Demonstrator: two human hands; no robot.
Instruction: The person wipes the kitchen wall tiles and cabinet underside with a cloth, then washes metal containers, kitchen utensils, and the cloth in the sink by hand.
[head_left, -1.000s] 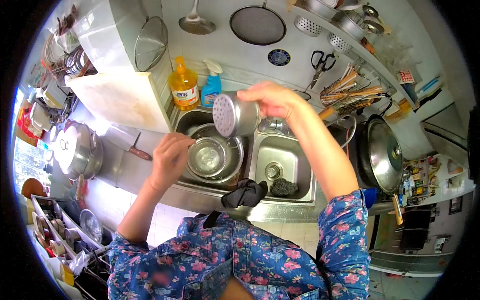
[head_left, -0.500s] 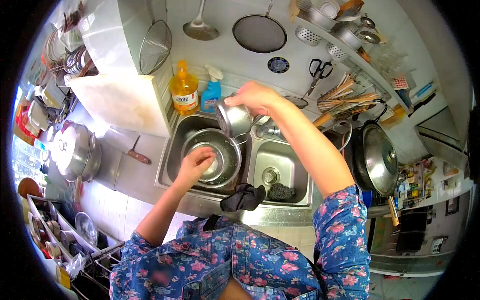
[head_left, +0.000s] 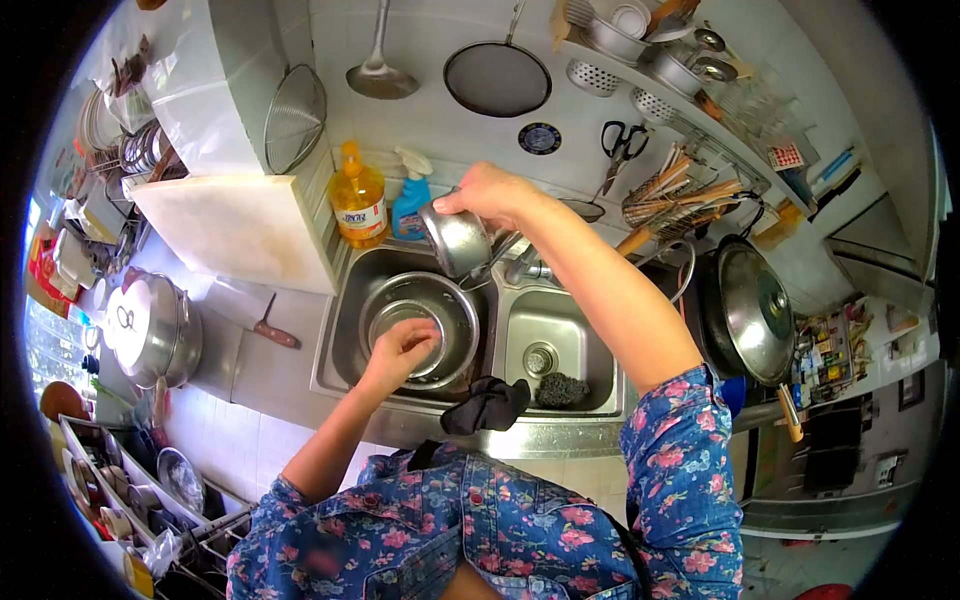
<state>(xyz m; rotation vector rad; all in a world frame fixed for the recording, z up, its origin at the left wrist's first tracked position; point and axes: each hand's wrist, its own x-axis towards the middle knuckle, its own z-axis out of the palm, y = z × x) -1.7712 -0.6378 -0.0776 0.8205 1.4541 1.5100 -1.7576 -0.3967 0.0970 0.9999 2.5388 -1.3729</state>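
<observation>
Since a second ago, the left hand (head_left: 398,352) has moved over the inner bowl (head_left: 388,318), fingers loosely parted. The right hand (head_left: 488,195) grips the metal cup (head_left: 462,242) near the basin (head_left: 467,322), axis roughly crosswise, flat end pointing left.

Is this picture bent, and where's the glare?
Head view: edges bow, fisheye-like, inside black corners; same view: glare whitens the lidded pot at left and glints off the counter's front edge; the left hand and right hand look fairly sharp.

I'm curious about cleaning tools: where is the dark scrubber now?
In the head view, the scrubber lies in the right-hand sink basin, near the drain, right of the black cloth.
</observation>
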